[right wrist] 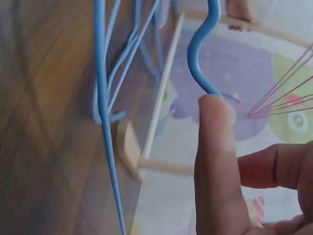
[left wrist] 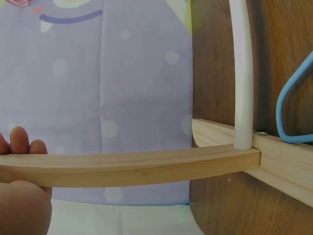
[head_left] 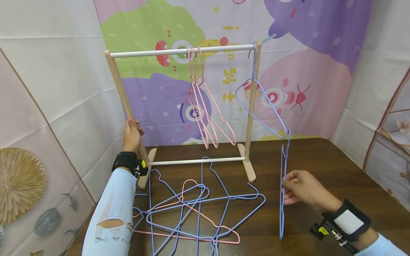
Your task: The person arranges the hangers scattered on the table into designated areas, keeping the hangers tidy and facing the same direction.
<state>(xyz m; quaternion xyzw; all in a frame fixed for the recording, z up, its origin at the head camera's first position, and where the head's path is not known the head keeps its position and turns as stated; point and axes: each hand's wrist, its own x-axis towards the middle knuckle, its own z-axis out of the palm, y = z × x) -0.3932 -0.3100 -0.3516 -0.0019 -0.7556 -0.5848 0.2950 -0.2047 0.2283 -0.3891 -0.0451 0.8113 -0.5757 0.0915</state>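
Note:
My left hand [head_left: 132, 135] grips the left wooden post [left wrist: 132, 169] of a small clothes rack, its fingers and thumb on opposite sides. To the right of the rack, my right hand [head_left: 304, 188] pinches a blue clothes hanger [head_left: 282, 202], seen almost edge-on; the right wrist view shows its curved wire [right wrist: 195, 54] at a fingertip. Several pink hangers [head_left: 209, 117] hang from the rack's white top rod [head_left: 147, 53]. Another blue hanger [head_left: 272, 105] hangs at the right post [head_left: 251, 121], its lower corner close to the top of the held one.
In front of the rack, blue hangers [head_left: 234, 196] and pink hangers [head_left: 221, 226] lie tangled on the dark wooden table [head_left: 320, 160]. The rack's foot [head_left: 246, 167] and lower white rod [head_left: 195, 161] stand behind them. A cartoon-patterned cloth [head_left: 153, 92] hangs at the back.

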